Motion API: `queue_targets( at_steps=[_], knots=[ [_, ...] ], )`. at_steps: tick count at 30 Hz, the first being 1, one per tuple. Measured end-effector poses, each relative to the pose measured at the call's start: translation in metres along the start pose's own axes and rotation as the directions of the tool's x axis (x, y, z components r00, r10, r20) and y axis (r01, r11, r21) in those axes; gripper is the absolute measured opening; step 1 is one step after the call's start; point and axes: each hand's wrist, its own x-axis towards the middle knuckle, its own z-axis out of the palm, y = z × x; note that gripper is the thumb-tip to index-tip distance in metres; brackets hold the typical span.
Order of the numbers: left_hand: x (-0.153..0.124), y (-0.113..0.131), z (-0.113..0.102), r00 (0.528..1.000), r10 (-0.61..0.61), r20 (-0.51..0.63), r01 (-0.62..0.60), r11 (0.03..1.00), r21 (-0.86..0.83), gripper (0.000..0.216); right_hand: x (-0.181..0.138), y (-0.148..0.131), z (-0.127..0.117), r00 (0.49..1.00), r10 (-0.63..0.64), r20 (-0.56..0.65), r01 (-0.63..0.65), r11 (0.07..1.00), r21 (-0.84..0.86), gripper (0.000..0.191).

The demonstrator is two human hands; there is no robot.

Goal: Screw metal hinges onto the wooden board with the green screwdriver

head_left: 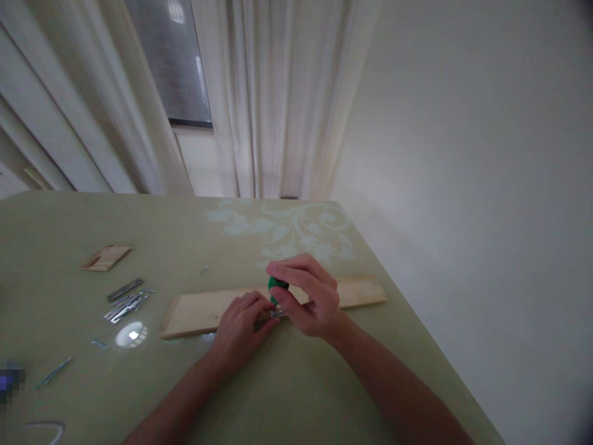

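One handle (277, 285) in right hand (311, 298)

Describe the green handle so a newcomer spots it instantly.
On the pale green table, find the long wooden board. Near its middle, the fingertips of the right hand hold the green handle; its deep green stands out against the pale wood.

The head camera looks forward and down across the table (176, 235).
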Motion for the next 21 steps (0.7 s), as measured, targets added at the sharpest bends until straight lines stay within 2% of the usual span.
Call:
queue_targets(
  at_steps=[3, 7, 10, 15, 21],
  knots=[
    [0.0007, 0.0024, -0.0038, 1.0, -0.004, 0.017, 0.004, 1.0, -0.021, 0.009, -0.0003, 0.0023, -0.0013, 0.999, -0.021, 0.035, 0.019, 0.999, 0.047, 0.043],
    [0.0008, 0.0012, -0.0037, 1.0, 0.003, -0.001, -0.003, 1.0, -0.02, 0.009, -0.0011, 0.0036, -0.0022, 1.0, 0.01, -0.007, -0.01, 1.0, -0.015, 0.029],
    [0.0009, -0.0007, -0.0015, 1.0, 0.006, -0.006, -0.007, 0.999, -0.048, 0.009, -0.0011, 0.0027, -0.0031, 0.999, 0.018, -0.034, -0.02, 0.998, -0.061, 0.029],
    [0.001, -0.0001, -0.0021, 0.999, 0.035, -0.039, -0.04, 0.991, -0.131, 0.011, 0.0001, 0.0032, -0.0059, 0.998, -0.008, 0.058, 0.009, 1.0, -0.018, 0.043],
    [0.0016, 0.003, -0.0045, 0.999, 0.021, -0.041, -0.029, 0.978, -0.206, 0.011, 0.0021, 0.0056, -0.0072, 0.992, -0.063, 0.105, 0.062, 0.998, 0.011, 0.042]
  ],
)
